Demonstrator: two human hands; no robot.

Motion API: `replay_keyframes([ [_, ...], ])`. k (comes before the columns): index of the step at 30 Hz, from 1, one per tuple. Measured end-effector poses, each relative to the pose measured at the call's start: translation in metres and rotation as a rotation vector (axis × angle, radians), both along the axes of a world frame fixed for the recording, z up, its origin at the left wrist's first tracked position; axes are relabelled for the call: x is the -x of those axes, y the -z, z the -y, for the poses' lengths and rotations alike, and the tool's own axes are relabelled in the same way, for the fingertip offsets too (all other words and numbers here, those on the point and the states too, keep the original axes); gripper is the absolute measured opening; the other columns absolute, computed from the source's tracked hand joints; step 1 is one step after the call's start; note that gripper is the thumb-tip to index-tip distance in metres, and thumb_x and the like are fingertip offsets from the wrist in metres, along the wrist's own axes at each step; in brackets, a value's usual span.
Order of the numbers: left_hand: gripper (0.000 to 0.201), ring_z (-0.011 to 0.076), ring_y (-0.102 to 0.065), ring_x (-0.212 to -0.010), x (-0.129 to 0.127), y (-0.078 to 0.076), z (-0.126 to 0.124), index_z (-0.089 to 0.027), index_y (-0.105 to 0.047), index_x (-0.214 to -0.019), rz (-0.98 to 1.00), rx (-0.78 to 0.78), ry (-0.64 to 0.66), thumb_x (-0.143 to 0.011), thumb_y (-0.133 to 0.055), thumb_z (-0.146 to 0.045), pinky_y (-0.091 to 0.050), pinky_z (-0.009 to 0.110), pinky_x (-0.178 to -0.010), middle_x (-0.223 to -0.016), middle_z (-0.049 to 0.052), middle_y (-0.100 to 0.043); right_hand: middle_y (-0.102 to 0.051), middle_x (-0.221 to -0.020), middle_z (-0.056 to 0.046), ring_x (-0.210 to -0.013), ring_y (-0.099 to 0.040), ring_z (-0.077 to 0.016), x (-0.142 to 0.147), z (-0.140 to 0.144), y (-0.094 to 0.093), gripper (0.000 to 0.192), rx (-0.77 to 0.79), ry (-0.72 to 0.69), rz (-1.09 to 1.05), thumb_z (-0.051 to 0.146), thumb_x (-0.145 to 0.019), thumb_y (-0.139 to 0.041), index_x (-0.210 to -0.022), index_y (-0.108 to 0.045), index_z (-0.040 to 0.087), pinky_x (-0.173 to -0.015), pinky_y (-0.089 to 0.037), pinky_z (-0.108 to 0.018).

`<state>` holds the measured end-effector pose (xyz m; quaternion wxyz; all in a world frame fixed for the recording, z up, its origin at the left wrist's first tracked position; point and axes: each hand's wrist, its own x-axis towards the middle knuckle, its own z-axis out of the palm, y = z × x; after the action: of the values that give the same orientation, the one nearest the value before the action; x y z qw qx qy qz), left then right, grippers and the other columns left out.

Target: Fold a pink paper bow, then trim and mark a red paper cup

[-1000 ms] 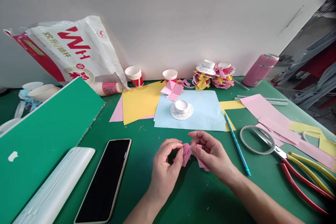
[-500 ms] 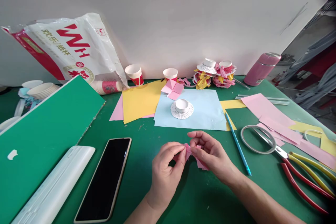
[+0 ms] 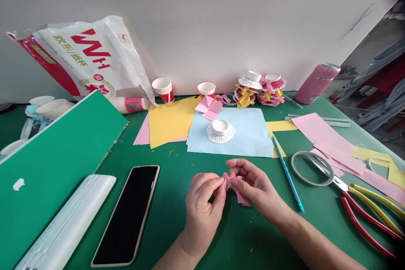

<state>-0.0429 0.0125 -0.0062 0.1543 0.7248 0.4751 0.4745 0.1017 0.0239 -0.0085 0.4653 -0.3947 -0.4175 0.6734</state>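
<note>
Between my two hands is a small folded piece of pink paper point(image 3: 241, 196), held just above the green table. My left hand point(image 3: 205, 200) pinches its left end between thumb and fingertips. On the other side, my right hand point(image 3: 253, 183) grips it with thumb and forefinger, the remaining fingers curled. Fingers cover much of the paper, so its full shape is hidden. Beyond my hands, a white cut paper cup base with a fringed rim point(image 3: 220, 130) rests on light blue paper point(image 3: 247, 143). A folded pink paper square point(image 3: 209, 107) lies at that sheet's upper left corner.
To the right are a blue pencil point(image 3: 287, 173), a tape roll point(image 3: 311, 168) over scissors point(image 3: 357, 196), and pink strips point(image 3: 341, 156). A phone point(image 3: 126, 215) and a green board point(image 3: 63, 147) lie left. Paper cups point(image 3: 206, 89), finished paper crafts point(image 3: 248, 90) and a pink flask point(image 3: 318, 84) line the wall.
My left hand has shifted slightly right, towards my right hand, and the pink paper has turned a little between them. The whole view has drifted slightly.
</note>
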Motion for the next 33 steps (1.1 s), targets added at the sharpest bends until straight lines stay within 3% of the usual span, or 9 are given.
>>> replay_keyframes([
  [8, 0.020, 0.0158, -0.059, -0.070, -0.003, -0.002, 0.002, -0.019, -0.059, -0.083, -0.051, -0.088, -0.003, -0.073, -0.059, -0.002, -0.050, 0.030, -0.066, -0.075, 0.005, -0.064, -0.051, -0.077, 0.003, -0.041, -0.038, -0.0019, 0.002, 0.002, 0.000, 0.030, -0.005, -0.003, 0.013, 0.036, -0.080, -0.063, -0.104, -0.053, 0.021, -0.035, -0.032, -0.017],
  [13, 0.019, 0.0168, -0.059, -0.074, -0.001, 0.000, 0.003, -0.017, -0.061, -0.085, -0.019, -0.028, 0.049, -0.074, -0.058, -0.002, -0.049, 0.030, -0.068, -0.079, 0.007, -0.063, -0.051, -0.079, 0.002, -0.043, -0.040, -0.0031, 0.000, 0.002, 0.001, 0.029, -0.010, -0.006, 0.012, 0.035, -0.081, -0.063, -0.105, -0.053, 0.022, -0.036, -0.032, -0.017],
  [17, 0.011, 0.0163, -0.058, -0.077, 0.002, 0.000, 0.000, -0.019, -0.062, -0.082, 0.143, 0.198, 0.099, -0.079, -0.056, -0.010, -0.049, 0.028, -0.067, -0.084, 0.006, -0.060, -0.051, -0.077, 0.002, -0.054, -0.045, -0.0066, -0.002, 0.001, 0.000, 0.029, -0.010, 0.004, -0.009, 0.033, -0.079, -0.065, -0.103, -0.055, 0.022, -0.042, -0.037, -0.017],
  [21, 0.009, 0.0186, -0.057, -0.086, 0.004, -0.003, -0.007, -0.018, -0.062, -0.072, 0.370, 0.538, 0.127, -0.079, -0.060, -0.024, -0.047, 0.028, -0.071, -0.092, 0.006, -0.057, -0.051, -0.075, 0.002, -0.048, -0.040, -0.0047, -0.004, 0.000, 0.000, 0.032, 0.008, -0.043, -0.025, 0.034, -0.079, -0.064, -0.107, -0.053, 0.021, -0.038, -0.034, -0.016],
  [26, 0.017, 0.0140, -0.056, -0.076, 0.006, -0.006, -0.012, -0.019, -0.058, -0.085, 0.745, 1.005, 0.254, -0.076, -0.064, -0.032, -0.043, 0.024, -0.065, -0.083, 0.002, -0.059, -0.050, -0.074, 0.003, -0.045, -0.037, -0.0030, -0.006, -0.001, -0.001, 0.034, 0.001, -0.097, -0.032, 0.034, -0.079, -0.064, -0.108, -0.052, 0.020, -0.037, -0.031, -0.015],
  [33, 0.019, 0.0088, -0.049, -0.065, 0.007, -0.009, -0.013, -0.013, -0.062, -0.071, 0.827, 1.103, 0.289, -0.074, -0.067, -0.031, -0.038, 0.021, -0.060, -0.067, 0.000, -0.059, -0.050, -0.076, 0.002, -0.047, -0.036, -0.0031, -0.010, -0.002, 0.001, 0.034, 0.000, -0.117, -0.009, 0.032, -0.081, -0.063, -0.111, -0.051, 0.021, -0.037, -0.031, -0.014],
])
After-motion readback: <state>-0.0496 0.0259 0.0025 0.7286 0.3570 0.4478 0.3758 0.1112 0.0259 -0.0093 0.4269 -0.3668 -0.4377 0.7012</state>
